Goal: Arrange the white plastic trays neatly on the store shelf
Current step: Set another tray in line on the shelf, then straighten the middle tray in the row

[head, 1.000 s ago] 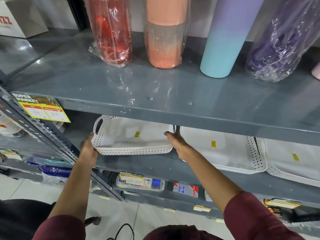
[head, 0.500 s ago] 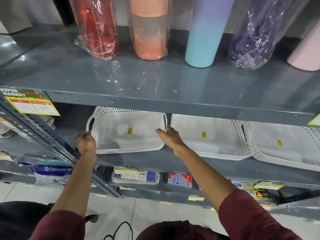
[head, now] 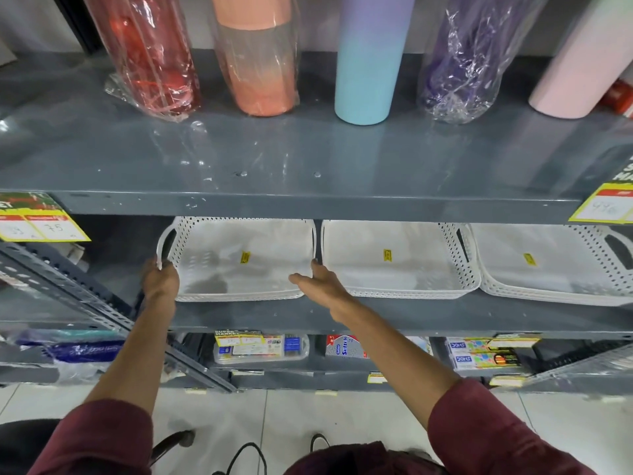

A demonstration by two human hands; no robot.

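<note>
Three white perforated plastic trays stand in a row on the grey middle shelf (head: 411,317). The left tray (head: 239,258) has a looped handle on its left end, and my left hand (head: 160,281) grips that handle. My right hand (head: 317,281) holds the left tray's right end, thumb inside the tray and fingers in the gap beside the middle tray (head: 390,258). The right tray (head: 548,265) lies close against the middle one, its far end cut off by the frame edge. Each tray bottom carries a small yellow sticker.
The shelf above (head: 308,166) overhangs the trays and carries several tall tumblers, some in plastic wrap. A slanted metal shelf bracket (head: 68,289) runs just left of my left hand. Boxed goods (head: 260,347) fill the shelf below. Price tags (head: 41,221) hang on the upper edge.
The left tray has slid back onto the shelf and now sits level in line with the other two. Both hands stay on its ends, and my view has shifted right.
</note>
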